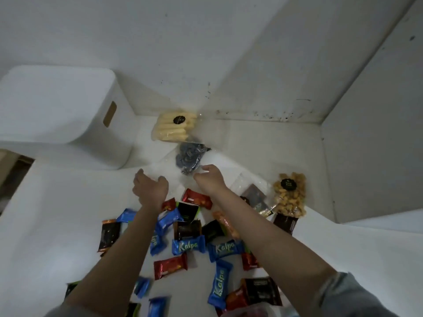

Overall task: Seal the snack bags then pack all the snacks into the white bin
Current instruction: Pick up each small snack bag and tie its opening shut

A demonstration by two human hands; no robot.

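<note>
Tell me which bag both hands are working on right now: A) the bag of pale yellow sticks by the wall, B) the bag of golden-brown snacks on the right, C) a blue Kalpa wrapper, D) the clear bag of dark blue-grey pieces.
D: the left hand and the right hand meet the near edge of the clear bag of dark pieces; the yellow-stick bag and the golden-brown bag lie untouched.

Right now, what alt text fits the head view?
Both hands, left hand and right hand, grip the near edge of a clear plastic bag of dark blue-grey snacks on a white table; small wrapped chocolate bars lie scattered nearer, a white plastic bin at far left.
</note>
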